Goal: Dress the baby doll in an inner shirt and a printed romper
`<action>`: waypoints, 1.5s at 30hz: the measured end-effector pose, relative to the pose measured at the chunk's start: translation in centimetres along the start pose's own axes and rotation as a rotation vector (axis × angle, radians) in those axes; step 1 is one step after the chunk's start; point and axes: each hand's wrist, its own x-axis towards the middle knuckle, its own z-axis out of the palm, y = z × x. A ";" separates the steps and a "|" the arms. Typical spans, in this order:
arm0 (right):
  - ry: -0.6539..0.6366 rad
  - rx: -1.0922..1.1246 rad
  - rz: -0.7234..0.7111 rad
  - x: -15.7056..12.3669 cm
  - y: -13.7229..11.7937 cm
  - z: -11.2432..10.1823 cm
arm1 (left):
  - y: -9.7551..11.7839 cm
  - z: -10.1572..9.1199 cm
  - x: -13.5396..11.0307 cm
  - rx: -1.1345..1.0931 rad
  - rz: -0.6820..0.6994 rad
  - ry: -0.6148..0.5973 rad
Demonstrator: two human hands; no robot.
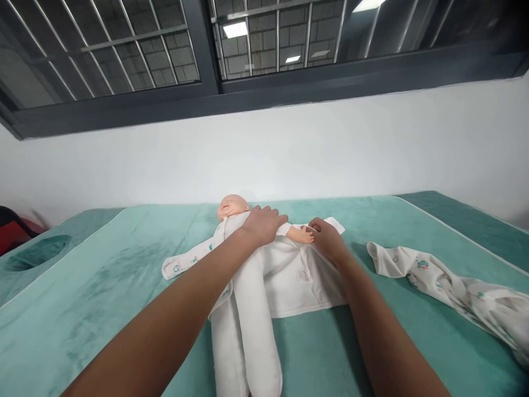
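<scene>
A baby doll [232, 205] lies on its back, with a soft white body and legs. A white printed baby shirt [303, 292] is partly on it. One sleeve [185, 263] covers the doll's arm at the left, while the other side is spread open under the doll's bare hand [300, 235]. My left hand [265, 226] rests over the doll's chest and upper arm, its fingers bent around the arm. Beside the doll's hand, my right hand [327, 238] has its fingers curled on the shirt's cloth; its fingertips are partly hidden.
Another printed baby garment [438, 278] lies crumpled at the right. Green padded fabric [103, 298] covers the surface, which meets a white wall [264, 154] under a barred window [210, 55]. A red and black object [16, 229] is at the far left.
</scene>
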 end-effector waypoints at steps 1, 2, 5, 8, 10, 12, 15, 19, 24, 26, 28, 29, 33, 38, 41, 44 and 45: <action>0.036 0.026 0.014 0.0 -0.1 -0.2 | 0.0 0.0 0.0 0.006 0.003 -0.020; 0.074 0.063 0.028 0.0 -0.3 -0.4 | 0.1 0.0 0.0 0.004 0.000 -0.037; 0.123 0.305 0.100 -0.5 -1.3 -1.1 | 0.3 0.3 0.3 -0.019 -0.037 -0.058; -0.062 0.735 0.173 -1.4 -2.7 -1.8 | 0.7 1.2 1.0 -0.050 -0.114 -0.017; -0.185 0.985 0.182 -1.8 -3.9 -2.0 | 1.3 1.8 1.5 -0.090 -0.176 0.026; -0.228 1.140 0.175 -2.0 -5.1 -1.9 | 1.9 2.5 2.1 -0.151 -0.242 0.068; -0.264 1.235 0.144 -2.2 -6.9 -1.5 | 2.7 3.4 3.2 -0.280 -0.336 0.114; -0.338 1.253 0.039 -2.5 -8.2 -1.1 | 2.4 3.3 3.8 -0.529 -0.333 0.151; -0.424 1.128 0.005 -3.0 -8.6 -0.9 | -0.1 1.4 1.7 -0.760 -0.292 0.329; -0.443 0.999 -0.037 -3.4 -9.2 -0.6 | -1.6 1.0 0.4 -0.786 -0.296 0.380; -0.456 0.858 -0.099 -4.1 -10.0 -0.2 | -3.0 0.9 -0.9 -0.787 -0.309 0.420; -0.471 0.798 -0.130 -4.5 -10.5 0.0 | -3.7 0.9 -1.6 -0.784 -0.318 0.439; -0.597 0.700 -0.222 -5.6 -11.8 0.7 | -5.4 1.5 -3.7 -0.773 -0.367 0.490; -0.623 0.701 -0.221 -5.9 -12.0 1.3 | -4.6 2.1 -6.0 -0.714 -0.568 0.589; -0.547 0.573 -0.256 -6.1 -12.4 1.8 | -3.1 2.4 -7.4 -0.755 -0.586 0.596; -0.408 0.305 -0.413 -7.0 -13.1 2.5 | -1.6 3.1 -8.4 -0.759 -0.435 0.460; -0.366 0.209 -0.470 -7.6 -13.2 2.8 | -1.2 3.4 -8.6 -0.727 -0.394 0.413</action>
